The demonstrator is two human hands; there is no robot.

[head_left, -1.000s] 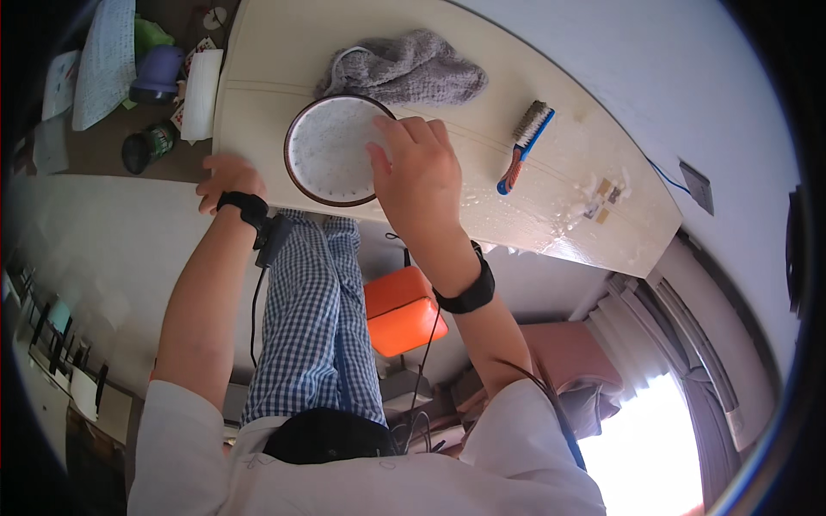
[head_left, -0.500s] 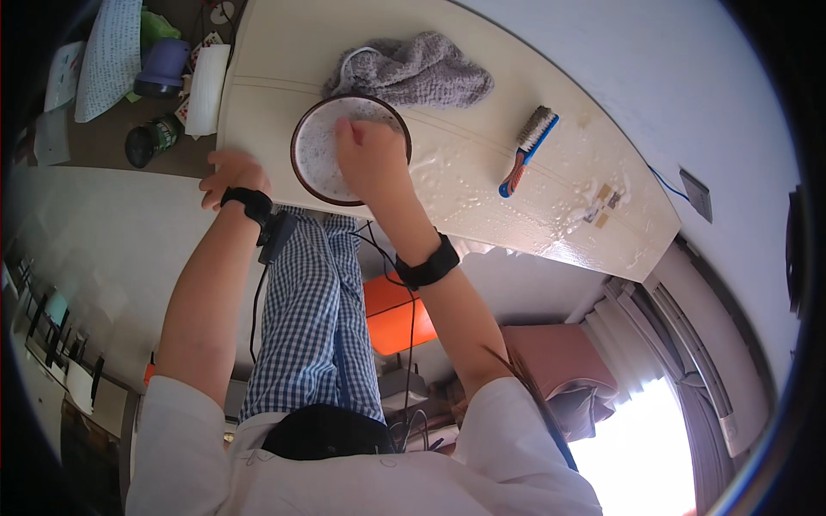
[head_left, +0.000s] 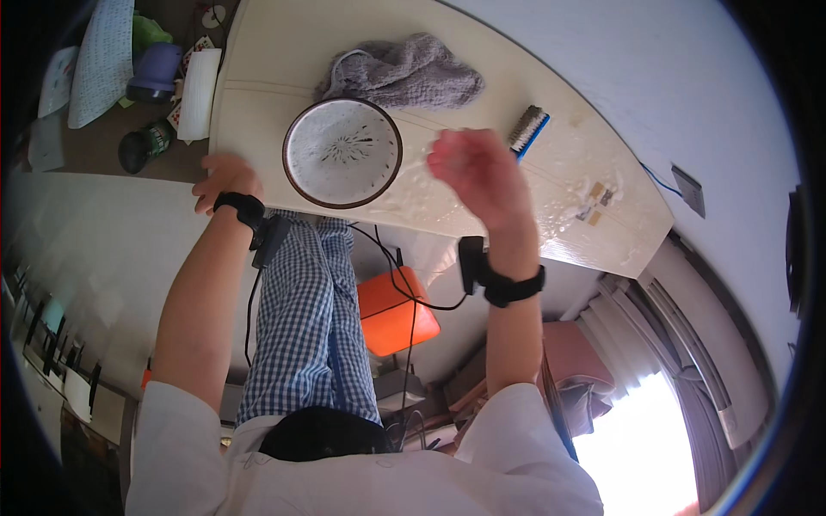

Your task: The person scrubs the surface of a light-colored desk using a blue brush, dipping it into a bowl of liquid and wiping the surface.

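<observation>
A round, dark-rimmed bowl [head_left: 303, 191] stands near the table's front edge; inside it is pale, with dark streaks spreading from its middle. My left hand [head_left: 228, 179] rests on the table's left corner, fingers apart and holding nothing. To the right of the bowl, my right hand [head_left: 482, 176] is raised over the table, apart from the bowl. Motion smears its fingers, and nothing shows in them. Just beyond it lies a scrub brush [head_left: 528, 129] with pale bristles and a blue body; the hand hides its handle. A crumpled grey cloth [head_left: 404, 73] lies behind the bowl.
Wet suds [head_left: 572, 211] spread over the right part of the cream table [head_left: 258, 112]. A brown surface at left carries a dark jar [head_left: 144, 146], a purple-lidded container [head_left: 156, 73], a white roll [head_left: 199, 93] and papers. Cables hang by my legs near an orange box [head_left: 400, 314].
My right hand has come out of the bowl and moved right, in front of the brush. The streaks in the bowl now show. My left hand stays at the table corner.
</observation>
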